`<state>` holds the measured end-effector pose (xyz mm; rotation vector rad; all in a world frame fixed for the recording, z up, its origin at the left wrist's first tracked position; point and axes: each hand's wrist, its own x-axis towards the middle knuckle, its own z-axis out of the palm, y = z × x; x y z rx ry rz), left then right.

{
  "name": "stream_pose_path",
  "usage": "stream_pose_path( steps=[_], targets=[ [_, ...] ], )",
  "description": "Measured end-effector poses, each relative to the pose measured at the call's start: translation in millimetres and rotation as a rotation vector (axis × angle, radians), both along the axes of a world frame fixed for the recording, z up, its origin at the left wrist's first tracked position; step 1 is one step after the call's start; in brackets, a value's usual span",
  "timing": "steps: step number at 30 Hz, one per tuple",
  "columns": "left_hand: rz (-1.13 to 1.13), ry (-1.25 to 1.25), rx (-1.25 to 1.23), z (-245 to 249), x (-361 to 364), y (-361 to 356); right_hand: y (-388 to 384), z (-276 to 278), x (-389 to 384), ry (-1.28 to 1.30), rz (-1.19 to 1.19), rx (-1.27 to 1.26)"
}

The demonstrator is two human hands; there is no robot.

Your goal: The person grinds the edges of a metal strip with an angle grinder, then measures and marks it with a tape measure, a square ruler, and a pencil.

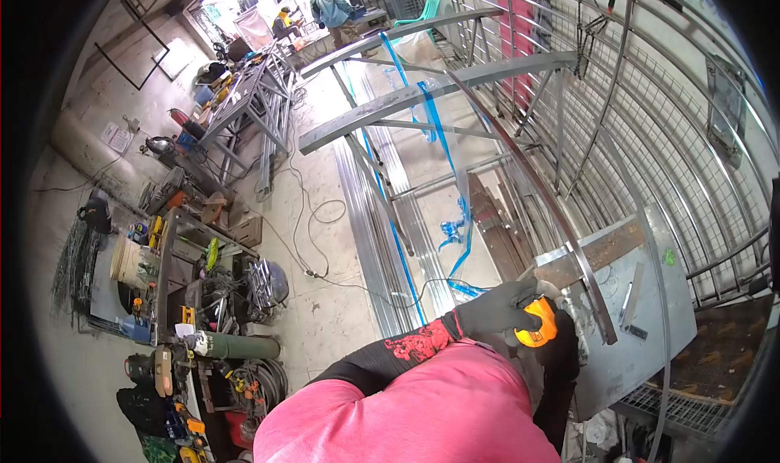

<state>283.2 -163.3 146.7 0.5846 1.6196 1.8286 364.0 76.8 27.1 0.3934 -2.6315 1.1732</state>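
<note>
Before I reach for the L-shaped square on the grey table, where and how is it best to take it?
Pinch the square by its short leg, probably best from above and your near side: it lies flat, that leg is nearest you, and the curved brown bar passes on its left.

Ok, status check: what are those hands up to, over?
Left hand on tape measure. Right hand close by, grip unclear. Brown bar reaches over table, just beyond the hands.
</note>
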Motion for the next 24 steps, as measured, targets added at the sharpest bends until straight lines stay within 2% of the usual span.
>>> stream_pose_path(
  steps=[1, 2, 3, 4, 5, 6, 7, 8, 9, 10, 11, 13, 14, 15, 17, 19, 20, 22, 23, 24],
  targets=[
    [0.082, -0.009, 0.079, -8, 1, -3, 1, 0, -10, 0.006, 0.005, 0.002],
    [0.149, 0.114, 0.028, -9, -2, -9, 5, -1, -25, -0.226, -0.025, -0.260],
    [0.153, 0.117, 0.030, -9, -3, -17, 12, -3, -35, -0.461, -0.054, -0.522],
    [0.226, 0.105, -0.118, -5, -6, -27, 23, 16, -33, -0.385, -0.018, -0.394],
    [0.297, 0.093, -0.265, -3, -7, -32, 20, 29, -35, -0.167, -0.166, -0.338],
    [0.385, 0.264, -0.435, -25, -11, -38, 15, 78, -36, -0.271, -0.160, -0.372],
    [0.386, 0.263, -0.434, -34, -12, -39, 12, 113, -34, -0.376, -0.157, -0.406],
    [0.383, 0.253, -0.491, -32, -12, -39, 7, 109, -33, -0.378, -0.159, -0.405],
    [0.374, 0.242, -0.547, -31, -11, -37, 4, 101, -33, -0.197, -0.074, -0.225],
    [0.337, 0.164, -0.471, -29, -6, -31, 1, 96, -31, -0.017, 0.012, -0.043],
    [0.289, 0.174, -0.533, -33, -6, -21, -21, 111, -31, 0.056, 0.082, 0.054],
    [0.234, 0.127, -0.468, -27, 6, -4, -47, 109, -35, 0.088, 0.307, -0.029],
    [0.242, 0.246, -0.408, -55, 4, 0, -50, 101, -35, 0.089, 0.307, -0.029],
    [0.246, 0.247, -0.407, -44, 5, 0, -51, 90, -33, 0.031, 0.279, -0.102],
    [0.228, -0.007, -0.447, -23, 8, -3, -50, 65, -30, -0.029, 0.249, -0.178],
    [0.234, 0.047, -0.517, -27, 12, 1, -40, 41, -27, -0.088, 0.276, -0.070],
    [0.245, 0.104, -0.586, -26, 13, 3, -42, 48, -25, -0.087, 0.276, -0.070],
    [0.215, 0.088, -0.539, -21, 11, 2, -47, 62, -18, -0.163, 0.193, -0.178],
    [0.184, 0.069, -0.493, -19, 11, 2, -44, 54, -17, -0.164, 0.193, -0.179],
    [0.183, 0.068, -0.494, -19, 11, 3, -42, 43, -14, -0.255, 0.163, -0.310]
  ],
)
